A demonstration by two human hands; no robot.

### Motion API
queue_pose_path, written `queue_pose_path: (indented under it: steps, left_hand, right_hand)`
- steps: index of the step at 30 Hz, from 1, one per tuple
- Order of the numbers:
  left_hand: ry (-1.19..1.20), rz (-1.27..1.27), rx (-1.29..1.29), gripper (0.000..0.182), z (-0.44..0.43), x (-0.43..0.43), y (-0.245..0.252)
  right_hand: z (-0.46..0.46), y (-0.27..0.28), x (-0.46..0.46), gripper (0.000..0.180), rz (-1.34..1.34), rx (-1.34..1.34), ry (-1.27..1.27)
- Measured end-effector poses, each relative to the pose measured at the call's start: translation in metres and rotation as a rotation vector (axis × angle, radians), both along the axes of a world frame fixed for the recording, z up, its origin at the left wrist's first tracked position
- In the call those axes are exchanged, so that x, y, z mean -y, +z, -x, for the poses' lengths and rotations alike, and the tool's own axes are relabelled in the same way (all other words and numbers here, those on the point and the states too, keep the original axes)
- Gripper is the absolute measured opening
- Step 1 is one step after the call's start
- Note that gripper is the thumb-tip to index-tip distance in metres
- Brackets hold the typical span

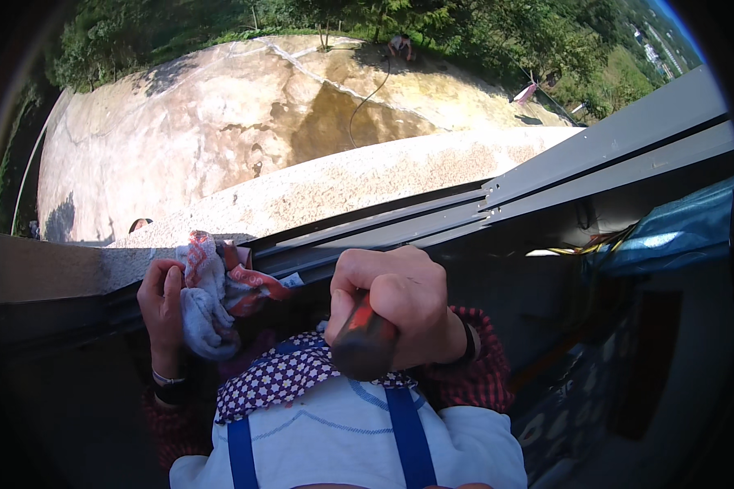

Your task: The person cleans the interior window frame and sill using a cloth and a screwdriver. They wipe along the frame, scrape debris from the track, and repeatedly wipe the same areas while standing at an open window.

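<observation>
In my right hand (404, 299) is a tool with a rounded black and red handle (366, 342), its butt end towards me. Its working end is hidden below my fist, so the kind of tool cannot be told. A crumpled white and red towel (205, 305) hangs by the inner edge of the window, with my left hand (162, 299) at its left side, thumb and fingers closed against it. Right beside the towel runs the grey metal window track (373, 235), passing just beyond my right fist.
A rough pale ledge (342, 183) lies outside the track. Far below is a stained concrete yard (189, 122) with a dark hose (367, 101) and a crouching person (400, 46). Indoors at right, loose wires (593, 244) stick out beside blue plastic sheeting (679, 226).
</observation>
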State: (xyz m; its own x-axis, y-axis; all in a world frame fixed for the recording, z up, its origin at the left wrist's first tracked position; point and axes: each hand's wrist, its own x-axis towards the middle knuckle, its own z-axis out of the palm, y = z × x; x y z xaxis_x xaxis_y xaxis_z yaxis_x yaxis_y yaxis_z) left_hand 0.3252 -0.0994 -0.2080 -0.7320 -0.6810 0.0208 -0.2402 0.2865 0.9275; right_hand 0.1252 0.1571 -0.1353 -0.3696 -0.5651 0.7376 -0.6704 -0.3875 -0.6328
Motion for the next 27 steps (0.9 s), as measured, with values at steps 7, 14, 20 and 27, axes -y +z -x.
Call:
queue_pose_path:
  steps: [7,14,20,27]
  left_hand:
    - [-0.051,-0.046,-0.147,0.019,-0.015,0.005,-0.012]
    - [-0.147,-0.062,-0.069,0.019,-0.011,0.003,0.003]
    - [-0.122,0.318,-0.058,0.013,0.011,-0.004,0.029]
    - [-0.484,0.790,0.014,0.021,0.054,-0.031,0.051]
  right_hand:
    - [0.043,0.015,-0.079,0.019,0.138,0.568,-0.151]
    - [0.080,-0.005,-0.101,0.022,0.260,0.619,0.130]
    - [0.095,-0.009,-0.115,0.021,0.259,0.658,0.210]
    - [0.092,-0.018,-0.128,0.014,0.366,0.629,0.100]
